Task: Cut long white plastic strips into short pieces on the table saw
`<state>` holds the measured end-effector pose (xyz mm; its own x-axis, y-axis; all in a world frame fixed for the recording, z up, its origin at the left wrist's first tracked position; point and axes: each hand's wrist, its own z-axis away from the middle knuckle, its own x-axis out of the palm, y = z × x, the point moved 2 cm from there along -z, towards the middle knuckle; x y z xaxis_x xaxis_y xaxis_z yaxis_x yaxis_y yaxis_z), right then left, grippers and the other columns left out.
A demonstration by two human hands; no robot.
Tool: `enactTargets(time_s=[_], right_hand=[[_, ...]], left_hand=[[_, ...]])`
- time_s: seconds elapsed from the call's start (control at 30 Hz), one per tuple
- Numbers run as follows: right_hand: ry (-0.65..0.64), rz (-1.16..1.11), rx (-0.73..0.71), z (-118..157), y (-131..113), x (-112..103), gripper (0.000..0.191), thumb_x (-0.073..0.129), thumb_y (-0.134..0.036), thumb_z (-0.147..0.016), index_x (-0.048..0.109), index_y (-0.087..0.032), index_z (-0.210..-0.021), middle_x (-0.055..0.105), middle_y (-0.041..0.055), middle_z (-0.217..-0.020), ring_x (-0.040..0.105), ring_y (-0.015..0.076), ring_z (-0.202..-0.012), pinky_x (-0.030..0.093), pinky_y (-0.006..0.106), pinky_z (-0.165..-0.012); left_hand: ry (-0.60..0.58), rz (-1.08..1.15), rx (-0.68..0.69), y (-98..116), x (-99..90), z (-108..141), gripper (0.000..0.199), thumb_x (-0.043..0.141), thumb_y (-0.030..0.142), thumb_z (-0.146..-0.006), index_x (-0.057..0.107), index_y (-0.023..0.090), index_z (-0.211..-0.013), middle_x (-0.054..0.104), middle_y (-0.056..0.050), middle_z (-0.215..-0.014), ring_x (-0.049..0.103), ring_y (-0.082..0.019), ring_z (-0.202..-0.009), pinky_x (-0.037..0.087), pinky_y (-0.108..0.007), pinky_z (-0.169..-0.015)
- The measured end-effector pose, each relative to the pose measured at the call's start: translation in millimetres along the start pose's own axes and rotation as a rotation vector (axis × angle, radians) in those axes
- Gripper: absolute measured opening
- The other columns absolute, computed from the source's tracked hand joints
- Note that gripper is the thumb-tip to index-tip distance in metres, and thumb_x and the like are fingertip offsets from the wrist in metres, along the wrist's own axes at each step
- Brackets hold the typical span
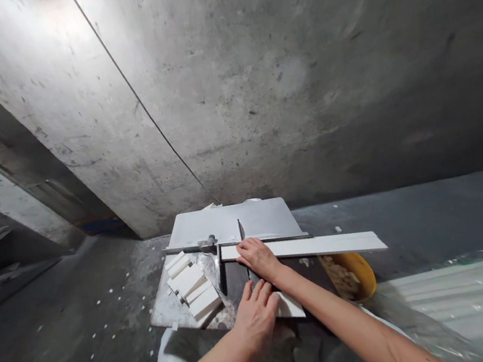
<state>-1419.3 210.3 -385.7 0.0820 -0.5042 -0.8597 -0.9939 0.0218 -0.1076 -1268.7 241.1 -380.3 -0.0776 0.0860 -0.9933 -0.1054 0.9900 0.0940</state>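
A long white strip (pixel 331 243) lies across the saw table (pixel 232 275) against a thin metal fence bar. My right hand (pixel 259 257) is closed over the strip near its left end, beside the upright saw blade (pixel 240 229). Closer to me, my left hand (pixel 258 313) rests low at the table's front, fingers bent forward and slightly apart, with nothing visible in it. Its palm side is hidden. Just right of it lies a short white piece (pixel 290 306), partly covered by my hand and right forearm.
Cut white blocks (pixel 195 283) are piled on the table's left side. A yellow bucket (pixel 365 274) holding small offcuts stands at the right. Plastic-wrapped white lengths (pixel 473 292) lie beyond it. A concrete wall (pixel 255 83) rises behind the table, and white scraps dot the floor (pixel 103 320).
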Motion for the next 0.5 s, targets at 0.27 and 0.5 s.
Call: enactTargets(time_s=[0.27, 0.5], right_hand=[[-0.093, 0.028, 0.063, -8, -22, 6, 0.017, 0.062, -0.019, -0.088, 0.064, -0.011, -0.103, 0.063, 0.0112, -0.099, 0.053, 0.0258, -0.095, 0.043, 0.036, -0.082], [-0.125, 0.000, 0.033, 6, -9, -12, 0.017, 0.060, -0.019, -0.086, 0.064, -0.016, -0.103, 0.063, 0.0091, -0.103, 0.055, 0.0227, -0.099, 0.044, 0.033, -0.085]], left_hand=[[0.142, -0.098, -0.343, -99, -55.3, -4, 0.040, 0.065, 0.013, -0.078, 0.046, 0.018, -0.114, 0.049, -0.016, -0.136, 0.045, -0.028, -0.129, 0.038, -0.045, -0.106], [-0.035, -0.154, -0.405, -119, -53.2, -58, 0.019, 0.062, 0.021, -0.083, 0.047, 0.018, -0.096, 0.066, -0.009, -0.096, 0.063, -0.025, -0.098, 0.044, -0.036, -0.092]])
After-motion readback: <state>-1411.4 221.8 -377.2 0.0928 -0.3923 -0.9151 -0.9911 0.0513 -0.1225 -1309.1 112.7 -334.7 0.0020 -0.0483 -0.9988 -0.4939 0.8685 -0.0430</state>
